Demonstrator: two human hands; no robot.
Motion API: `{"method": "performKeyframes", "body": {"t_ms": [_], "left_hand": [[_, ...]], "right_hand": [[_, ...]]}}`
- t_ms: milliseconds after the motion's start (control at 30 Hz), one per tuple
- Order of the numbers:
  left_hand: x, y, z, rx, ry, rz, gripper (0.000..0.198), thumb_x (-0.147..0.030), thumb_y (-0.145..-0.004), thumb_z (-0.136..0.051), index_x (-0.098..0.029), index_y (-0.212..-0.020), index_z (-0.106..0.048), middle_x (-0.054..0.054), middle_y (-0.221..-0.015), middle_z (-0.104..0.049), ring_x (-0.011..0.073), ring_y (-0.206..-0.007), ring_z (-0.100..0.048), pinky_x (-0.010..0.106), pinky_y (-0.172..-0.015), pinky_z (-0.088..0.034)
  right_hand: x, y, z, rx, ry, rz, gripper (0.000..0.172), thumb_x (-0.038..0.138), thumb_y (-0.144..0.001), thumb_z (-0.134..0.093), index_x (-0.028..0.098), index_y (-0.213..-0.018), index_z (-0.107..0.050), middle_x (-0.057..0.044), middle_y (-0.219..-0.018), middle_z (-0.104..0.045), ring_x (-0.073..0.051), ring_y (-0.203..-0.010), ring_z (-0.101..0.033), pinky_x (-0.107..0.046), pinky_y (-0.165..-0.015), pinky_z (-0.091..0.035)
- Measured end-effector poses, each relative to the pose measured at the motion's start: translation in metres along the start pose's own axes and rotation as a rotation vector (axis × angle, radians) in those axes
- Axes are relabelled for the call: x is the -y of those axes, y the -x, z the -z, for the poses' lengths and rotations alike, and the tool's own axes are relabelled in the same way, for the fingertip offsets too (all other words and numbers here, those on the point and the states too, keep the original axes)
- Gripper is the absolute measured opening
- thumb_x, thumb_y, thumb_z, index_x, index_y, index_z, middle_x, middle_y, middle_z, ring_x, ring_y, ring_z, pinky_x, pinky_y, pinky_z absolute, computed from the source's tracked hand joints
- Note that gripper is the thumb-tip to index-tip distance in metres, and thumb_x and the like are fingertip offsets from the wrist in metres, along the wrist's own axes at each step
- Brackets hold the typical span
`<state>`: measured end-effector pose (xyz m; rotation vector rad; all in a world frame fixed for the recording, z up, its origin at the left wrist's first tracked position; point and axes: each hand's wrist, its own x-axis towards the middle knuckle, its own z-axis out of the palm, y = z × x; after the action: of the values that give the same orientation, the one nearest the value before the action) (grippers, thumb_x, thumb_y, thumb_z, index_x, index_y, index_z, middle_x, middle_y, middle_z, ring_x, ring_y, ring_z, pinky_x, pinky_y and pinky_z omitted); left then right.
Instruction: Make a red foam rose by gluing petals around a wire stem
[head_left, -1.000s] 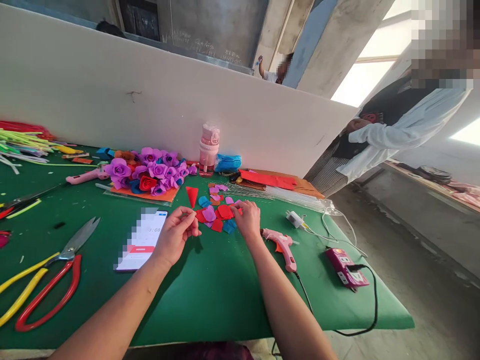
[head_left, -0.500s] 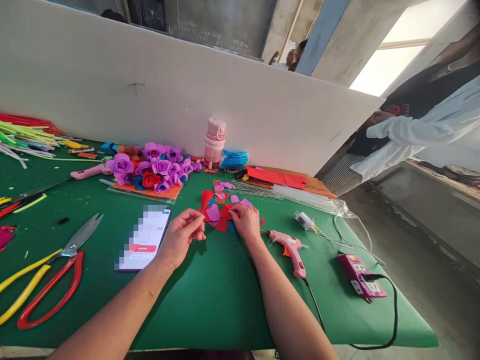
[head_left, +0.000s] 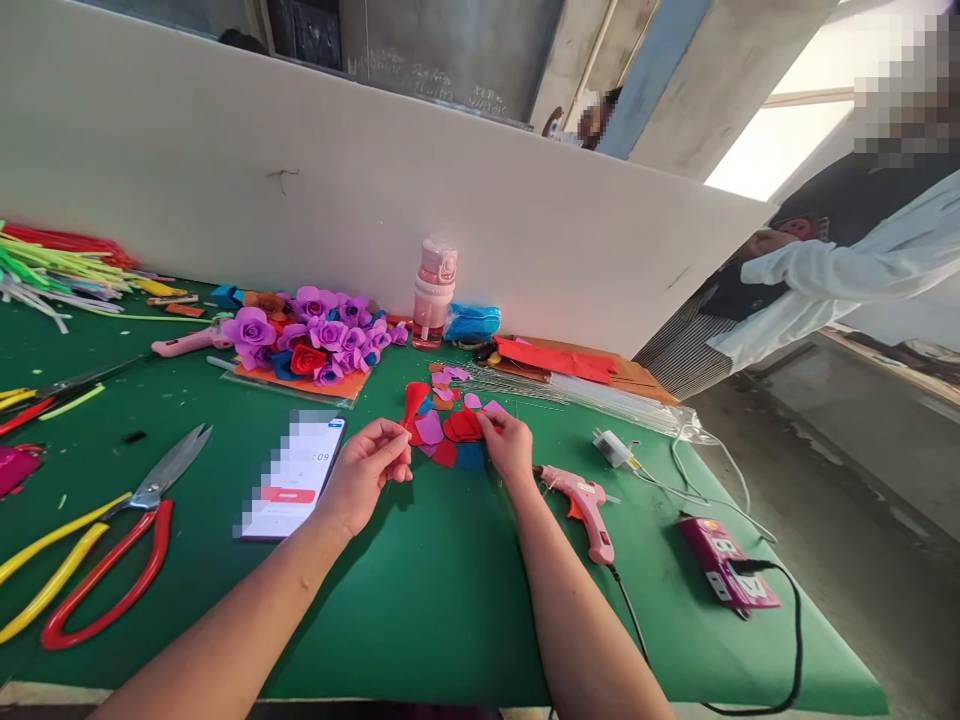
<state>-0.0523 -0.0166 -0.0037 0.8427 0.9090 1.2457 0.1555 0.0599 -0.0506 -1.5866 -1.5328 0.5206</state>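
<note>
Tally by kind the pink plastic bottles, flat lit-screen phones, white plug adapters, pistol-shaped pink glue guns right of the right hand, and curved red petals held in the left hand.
Pink plastic bottle: 1
Flat lit-screen phone: 1
White plug adapter: 1
Pistol-shaped pink glue gun, right of the right hand: 1
Curved red petal in the left hand: 1
Total: 5

Red petal (head_left: pixel 463 424), partly hidden behind right hand (head_left: pixel 510 449)

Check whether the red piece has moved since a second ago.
Yes, to the right. Judged against the bottle, the red piece in the left hand now sits further right, its gap to the loose pieces closed in this view.
</note>
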Motion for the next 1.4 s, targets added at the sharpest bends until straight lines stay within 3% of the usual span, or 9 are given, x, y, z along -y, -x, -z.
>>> {"method": "performKeyframes", "body": {"t_ms": [233,400,533,700,933,1133,1233,1400], "left_hand": [[0.001,-0.001,0.001,-0.001,-0.002,0.008,0.017,-0.031,-0.078,-0.067,-0.018,-0.078,-0.056,-0.006,-0.061,-0.056,0.0056,-0.047,-0.047,0.022,-0.055,-0.042],[0.000,0.001,0.000,0.005,-0.016,0.001,0.018,-0.032,-0.076,-0.068,-0.018,-0.075,-0.056,-0.005,-0.061,-0.057,0.0070,-0.049,-0.050,0.023,-0.056,-0.043],[-0.002,0.002,-0.003,-0.042,-0.114,-0.060,0.019,-0.032,-0.072,-0.070,-0.017,-0.072,-0.060,0.000,-0.065,-0.063,0.0127,-0.061,-0.059,0.028,-0.066,-0.047],[-0.003,0.003,-0.006,-0.090,-0.252,-0.130,0.017,-0.032,-0.071,-0.070,-0.017,-0.069,-0.063,0.001,-0.067,-0.065,0.0146,-0.069,-0.060,0.028,-0.074,-0.045],[-0.001,0.004,-0.005,-0.123,-0.377,-0.204,0.015,-0.033,-0.072,-0.069,-0.018,-0.069,-0.065,0.000,-0.068,-0.065,0.0156,-0.069,-0.058,0.026,-0.069,-0.044],[0.004,0.002,-0.002,-0.145,-0.503,-0.319,0.010,-0.031,-0.073,-0.069,-0.021,-0.069,-0.067,0.001,-0.073,-0.068,0.0177,-0.075,-0.060,0.027,-0.074,-0.045],[0.006,0.001,-0.001,-0.151,-0.498,-0.318,0.010,-0.032,-0.072,-0.070,-0.022,-0.071,-0.068,0.001,-0.076,-0.068,0.0178,-0.077,-0.060,0.027,-0.076,-0.044],[0.006,0.000,-0.001,-0.147,-0.405,-0.279,0.014,-0.034,-0.071,-0.071,-0.020,-0.069,-0.068,0.001,-0.072,-0.065,0.0159,-0.073,-0.057,0.026,-0.073,-0.044]], "right_hand": [[-0.011,-0.002,0.009,-0.067,-0.176,-0.063,0.038,0.050,-0.075,-0.057,0.015,-0.078,-0.072,-0.007,-0.076,-0.074,-0.020,-0.069,-0.065,-0.027,-0.062,-0.047],[-0.001,0.003,0.005,-0.036,-0.242,-0.060,0.033,0.049,-0.069,-0.065,0.016,-0.073,-0.068,-0.004,-0.070,-0.071,-0.018,-0.063,-0.063,-0.027,-0.059,-0.046],[0.015,0.009,0.009,-0.036,-0.271,-0.009,0.025,0.043,-0.072,-0.063,0.018,-0.073,-0.063,-0.002,-0.070,-0.068,-0.018,-0.067,-0.061,-0.028,-0.064,-0.045],[0.029,0.015,0.016,-0.081,-0.158,0.039,0.024,0.043,-0.074,-0.063,0.020,-0.067,-0.060,-0.001,-0.070,-0.067,-0.019,-0.069,-0.060,-0.029,-0.067,-0.043],[0.021,0.012,0.004,-0.094,0.162,0.192,0.019,0.034,-0.077,-0.057,0.021,-0.064,-0.057,-0.003,-0.071,-0.067,-0.023,-0.075,-0.059,-0.035,-0.075,-0.040],[0.021,0.012,-0.001,-0.102,-0.003,0.069,0.034,0.050,-0.073,-0.061,0.021,-0.057,-0.054,0.002,-0.052,-0.055,-0.015,-0.050,-0.047,-0.026,-0.051,-0.034],[0.020,0.013,0.002,-0.079,-0.100,0.023,0.035,0.052,-0.073,-0.061,0.020,-0.058,-0.059,0.003,-0.049,-0.052,-0.013,-0.047,-0.043,-0.024,-0.048,-0.033],[0.014,0.012,0.005,-0.050,-0.195,-0.017,0.032,0.050,-0.073,-0.059,0.020,-0.066,-0.065,0.001,-0.055,-0.061,-0.014,-0.049,-0.050,-0.024,-0.049,-0.037]]}}
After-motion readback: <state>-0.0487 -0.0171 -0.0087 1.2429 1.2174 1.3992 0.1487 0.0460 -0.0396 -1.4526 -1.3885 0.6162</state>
